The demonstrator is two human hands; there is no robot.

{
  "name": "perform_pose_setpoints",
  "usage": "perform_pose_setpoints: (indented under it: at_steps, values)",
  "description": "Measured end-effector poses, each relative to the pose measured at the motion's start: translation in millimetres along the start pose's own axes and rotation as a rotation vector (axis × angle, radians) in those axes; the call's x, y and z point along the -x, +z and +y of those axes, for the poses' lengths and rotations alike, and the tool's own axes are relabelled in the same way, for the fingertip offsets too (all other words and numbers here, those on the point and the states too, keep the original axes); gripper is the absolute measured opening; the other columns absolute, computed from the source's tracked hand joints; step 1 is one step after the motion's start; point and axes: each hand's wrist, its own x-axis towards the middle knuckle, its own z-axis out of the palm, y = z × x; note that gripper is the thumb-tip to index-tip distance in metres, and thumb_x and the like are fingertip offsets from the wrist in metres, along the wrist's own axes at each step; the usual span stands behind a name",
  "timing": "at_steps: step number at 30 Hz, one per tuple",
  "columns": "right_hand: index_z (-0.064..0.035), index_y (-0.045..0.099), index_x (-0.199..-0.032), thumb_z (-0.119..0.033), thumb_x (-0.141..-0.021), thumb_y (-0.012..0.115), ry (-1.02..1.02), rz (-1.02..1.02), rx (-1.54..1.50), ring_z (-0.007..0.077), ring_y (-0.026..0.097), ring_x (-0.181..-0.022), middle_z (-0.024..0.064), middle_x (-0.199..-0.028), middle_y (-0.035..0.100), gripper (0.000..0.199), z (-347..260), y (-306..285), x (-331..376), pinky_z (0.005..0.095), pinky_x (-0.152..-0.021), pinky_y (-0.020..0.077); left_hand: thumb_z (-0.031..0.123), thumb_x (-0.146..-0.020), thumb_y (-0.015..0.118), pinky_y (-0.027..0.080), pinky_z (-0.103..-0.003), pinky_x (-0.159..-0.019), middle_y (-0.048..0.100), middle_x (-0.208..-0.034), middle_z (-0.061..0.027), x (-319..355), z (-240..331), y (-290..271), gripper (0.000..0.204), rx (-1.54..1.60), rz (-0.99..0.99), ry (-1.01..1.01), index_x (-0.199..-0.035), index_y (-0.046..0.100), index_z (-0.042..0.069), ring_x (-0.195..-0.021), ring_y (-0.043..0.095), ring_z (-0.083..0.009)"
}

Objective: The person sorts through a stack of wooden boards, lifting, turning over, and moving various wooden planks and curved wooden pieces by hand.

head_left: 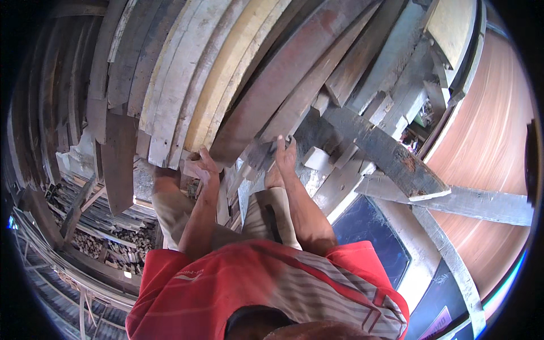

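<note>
Just below the lower end of a yellowish board (218,85) is my left hand (203,168), with one finger pointing up and the others partly hidden toward a whitish board (180,85). Its fingers look spread, and I see no grip round a board. My right hand (285,156) is raised with fingers stretched and apart, near the lower end of a brown plank (317,79). Between the hands, a wide reddish-brown plank (277,73) slopes down toward me. Whether either hand touches wood is hard to tell.
Darker boards (56,85) lean at the left, above a pile of thin wood strips (113,243). At the right, a dark beam (396,156) crosses a grey board (481,205), near a wood-grain panel (481,124). A dark blue panel (368,235) lies below the beam.
</note>
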Motion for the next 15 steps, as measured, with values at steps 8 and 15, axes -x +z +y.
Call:
perform_pose_setpoints:
  at_steps: [8,15]
  values:
    - [0.0062,0.059,-0.119,-0.044,-0.099,0.053,0.013,0.082,-0.031,0.0381,0.064,-0.103,0.0254,-0.108,0.067,0.054,27.5,13.3,-44.0,0.0432,-0.091,0.0479,0.061,-0.090,0.060,0.033,-0.041,-0.111,0.043,-0.145,-0.0247,-3.0,-33.1,14.4,0.093,0.089,-0.357,0.024,-0.147,0.031,-0.007,-0.132,0.043,-0.0332]
    - [-0.0036,0.069,-0.099,-0.033,-0.096,0.054,-0.012,-0.241,0.723,0.0392,0.068,-0.096,0.0224,-0.102,0.070,0.033,50.9,17.5,-40.5,0.0458,-0.082,0.0532,0.060,-0.094,0.055,0.028,-0.041,-0.114,0.036,-0.149,-0.0271,3.2,-28.3,-11.6,0.090,-0.159,-0.719,0.032,-0.146,0.031,-0.009,-0.138,0.037,-0.0348]
